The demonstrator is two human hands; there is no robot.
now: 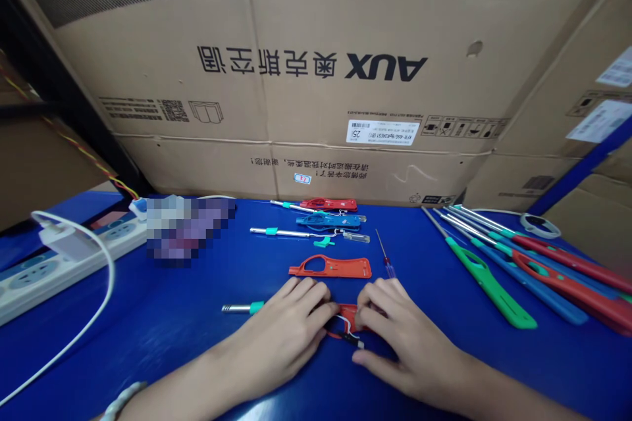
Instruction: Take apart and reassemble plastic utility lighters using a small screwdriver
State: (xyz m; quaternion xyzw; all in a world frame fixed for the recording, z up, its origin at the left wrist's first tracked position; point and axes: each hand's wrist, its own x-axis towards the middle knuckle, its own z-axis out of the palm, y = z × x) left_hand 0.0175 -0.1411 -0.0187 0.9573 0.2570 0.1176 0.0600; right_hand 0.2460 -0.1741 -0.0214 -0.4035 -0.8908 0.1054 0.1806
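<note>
My left hand [289, 325] and my right hand [395, 329] rest side by side on the blue table [172, 342], both gripping a red lighter half-shell with loose wires [348, 322] between them. Its metal tube with a teal collar [241, 307] sticks out to the left past my left hand. Just beyond my fingers lies an empty red lighter shell [330, 268]. A small screwdriver with a blue handle [385, 255] lies above my right hand.
Farther back lie a teal-collared tube assembly [306, 235], a blue shell [326, 219] and a red shell [328, 204]. Several finished long lighters [523, 263] lie at right. A white power strip [54, 256] with cable sits at left. Cardboard boxes [316, 79] wall the back.
</note>
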